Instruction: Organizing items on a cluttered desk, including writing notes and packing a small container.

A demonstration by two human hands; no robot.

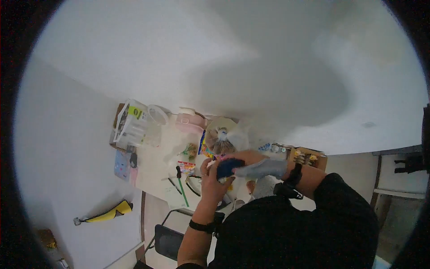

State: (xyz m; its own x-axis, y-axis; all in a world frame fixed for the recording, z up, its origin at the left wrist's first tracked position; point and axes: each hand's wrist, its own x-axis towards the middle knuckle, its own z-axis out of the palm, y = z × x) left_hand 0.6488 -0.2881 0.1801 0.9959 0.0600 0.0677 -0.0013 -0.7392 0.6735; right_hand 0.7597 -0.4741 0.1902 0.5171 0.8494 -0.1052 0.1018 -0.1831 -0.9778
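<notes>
My left hand (214,178) is curled around the left side of a dark blue object (230,167), possibly a pouch or cloth. From the right, my right hand (247,156) reaches to the same object, its fingers mostly hidden behind it. A grey, semi-transparent sheet or bag (263,168) stretches from the blue object along my right forearm. Just left of my hands lies a small colourful packet (186,167). Beyond them is a clear bag (221,139) of brown contents, tied at its middle.
A white table (147,168) stands against the wall. It holds a black-and-green screwdriver-like tool (183,186), a pink container (190,121), clear plastic packaging (134,126) and a cardboard box (320,161) with small items. A folding chair (168,240) is at the near left.
</notes>
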